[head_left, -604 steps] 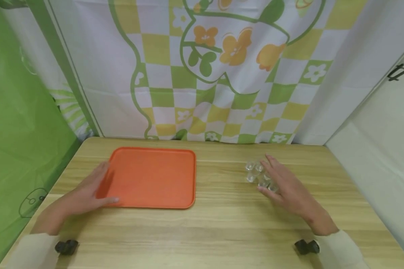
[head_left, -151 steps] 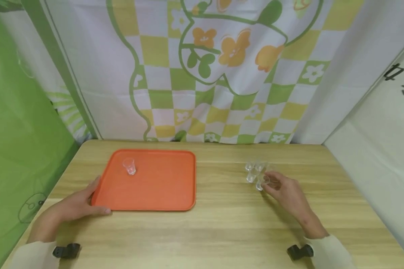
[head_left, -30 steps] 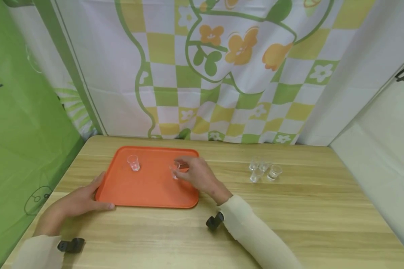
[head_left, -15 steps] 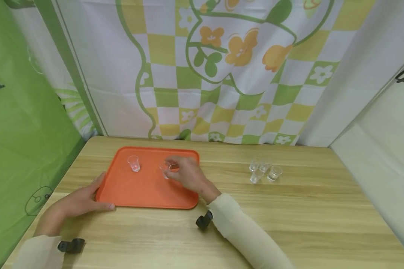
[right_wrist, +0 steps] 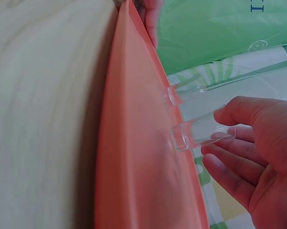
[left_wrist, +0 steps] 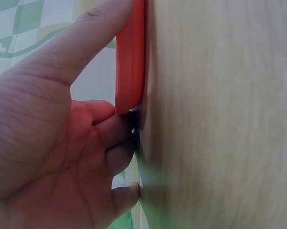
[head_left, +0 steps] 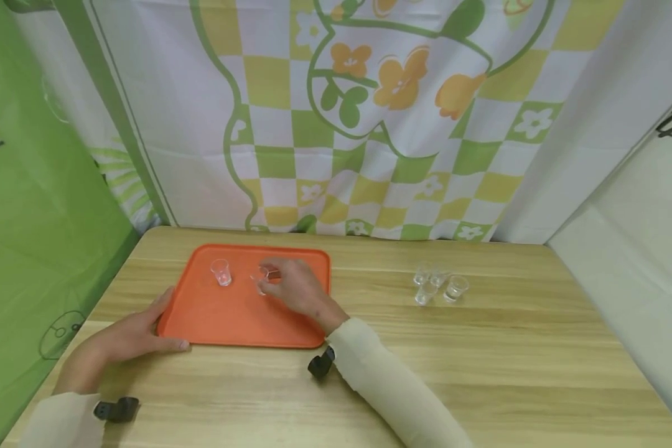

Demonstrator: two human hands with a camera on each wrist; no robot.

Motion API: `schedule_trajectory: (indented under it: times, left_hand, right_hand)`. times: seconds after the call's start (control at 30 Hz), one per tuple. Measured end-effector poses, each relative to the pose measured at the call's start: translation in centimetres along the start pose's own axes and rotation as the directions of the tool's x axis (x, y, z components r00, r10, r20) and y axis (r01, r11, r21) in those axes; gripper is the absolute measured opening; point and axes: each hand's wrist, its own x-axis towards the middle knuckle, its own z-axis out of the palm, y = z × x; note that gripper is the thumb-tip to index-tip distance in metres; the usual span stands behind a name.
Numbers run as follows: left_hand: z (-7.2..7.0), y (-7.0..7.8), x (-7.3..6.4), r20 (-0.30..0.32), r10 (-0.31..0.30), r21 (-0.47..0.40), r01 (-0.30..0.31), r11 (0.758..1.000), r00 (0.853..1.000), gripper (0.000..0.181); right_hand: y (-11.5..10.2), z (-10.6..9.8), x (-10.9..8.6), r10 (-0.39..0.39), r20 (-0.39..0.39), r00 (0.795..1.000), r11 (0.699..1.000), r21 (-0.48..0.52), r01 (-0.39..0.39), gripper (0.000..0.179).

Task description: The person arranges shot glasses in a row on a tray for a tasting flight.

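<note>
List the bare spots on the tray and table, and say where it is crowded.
Bare: tray front half, before both glasses; table between tray and glass cluster. Crowded: tray's back, where right hand holds a glass beside another.

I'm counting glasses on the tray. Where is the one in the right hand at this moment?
In the head view, the held glass is pinched by the right hand over the orange tray, just right of the glass standing there.

A makeshift recording booth: wooden table [head_left: 481,348] walled by flowered checked cloth [head_left: 369,124] and green sheeting [head_left: 28,205]
</note>
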Motion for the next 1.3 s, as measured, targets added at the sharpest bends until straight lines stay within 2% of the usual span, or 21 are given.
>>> schedule_trajectory:
  times: [0.4,0.8,1.07,1.3]
  left_hand:
    - [0.0,0.0,0.1,-0.005,0.010,0.014,-0.010,1.000,1.000,0.117]
    - [0.0,-0.1,0.0,-0.002,0.005,0.013,-0.005,1.000,1.000,0.117]
    - [0.1,-0.3,-0.1,0.003,-0.014,0.004,0.014,1.000,1.000,0.118]
    - [-0.1,-0.3,0.0,-0.002,-0.004,0.012,0.004,1.000,1.000,0.118]
  right_hand:
    - [-0.5,1.1,1.3,0.002,0.013,1.000,1.000,-0.006,-0.002,0.040]
    - [-1.0,2.1,2.4,0.012,0.013,1.000,0.999,0.041,-0.013,0.042]
    - [-1.2,2.5,2.8,0.012,0.016,1.000,1.000,0.016,-0.012,0.042]
    - [-1.1,2.5,3.2,0.002,0.028,1.000,1.000,0.018,-0.003,0.042]
